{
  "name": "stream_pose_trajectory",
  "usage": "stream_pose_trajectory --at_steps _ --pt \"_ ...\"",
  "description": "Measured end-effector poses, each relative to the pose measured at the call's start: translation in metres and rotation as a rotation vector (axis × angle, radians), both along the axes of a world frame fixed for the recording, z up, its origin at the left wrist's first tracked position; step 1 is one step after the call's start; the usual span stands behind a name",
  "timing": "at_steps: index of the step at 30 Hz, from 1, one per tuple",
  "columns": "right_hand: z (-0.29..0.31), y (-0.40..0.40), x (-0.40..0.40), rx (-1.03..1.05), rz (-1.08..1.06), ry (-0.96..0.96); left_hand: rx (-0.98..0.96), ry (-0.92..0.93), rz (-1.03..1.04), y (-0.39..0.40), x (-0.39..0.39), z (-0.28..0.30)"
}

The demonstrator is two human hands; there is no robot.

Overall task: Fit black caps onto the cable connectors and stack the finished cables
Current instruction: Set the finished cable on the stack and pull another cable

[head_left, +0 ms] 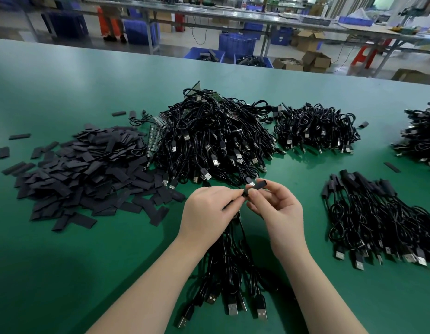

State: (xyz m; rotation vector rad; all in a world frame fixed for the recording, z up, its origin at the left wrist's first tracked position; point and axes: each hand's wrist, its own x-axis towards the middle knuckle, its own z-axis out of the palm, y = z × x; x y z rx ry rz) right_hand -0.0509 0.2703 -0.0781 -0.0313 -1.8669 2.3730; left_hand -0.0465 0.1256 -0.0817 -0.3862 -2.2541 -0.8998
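Note:
My left hand [210, 208] grips a bundle of black cables [229, 268] that hang toward me, their USB plugs lying near the table's front. Its fingertips pinch one connector end. My right hand [277, 208] pinches a black cap [257, 185] at that connector, between thumb and forefinger; the joint itself is partly hidden by fingers. A heap of flat black caps [81, 172] lies at the left. A large pile of uncapped cables [214, 141] sits behind my hands. Capped cables [377, 215] lie stacked at the right.
A smaller cable pile [315, 128] lies at the back right and another [423, 138] at the far right edge. One loose cap [392, 167] lies between them. The green table [64, 261] ends at a far edge; blue crates and benches stand beyond.

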Motion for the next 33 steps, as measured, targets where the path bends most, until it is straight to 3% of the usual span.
stream_pose_trajectory --at_steps 6,19,28,33 --pt "-0.002 0.0 -0.001 0.009 0.002 -0.001 0.136 -0.107 -0.009 0.002 0.002 0.003" --pt "-0.003 0.0 -0.002 0.029 0.049 -0.009 0.139 -0.213 -0.068 -0.001 0.001 0.005" --pt "-0.003 -0.008 0.008 0.454 -0.026 0.201 0.227 -0.224 -0.021 -0.006 -0.001 0.001" --pt "-0.004 -0.006 0.008 0.496 -0.008 0.202 0.214 -0.24 -0.042 -0.008 -0.002 0.001"
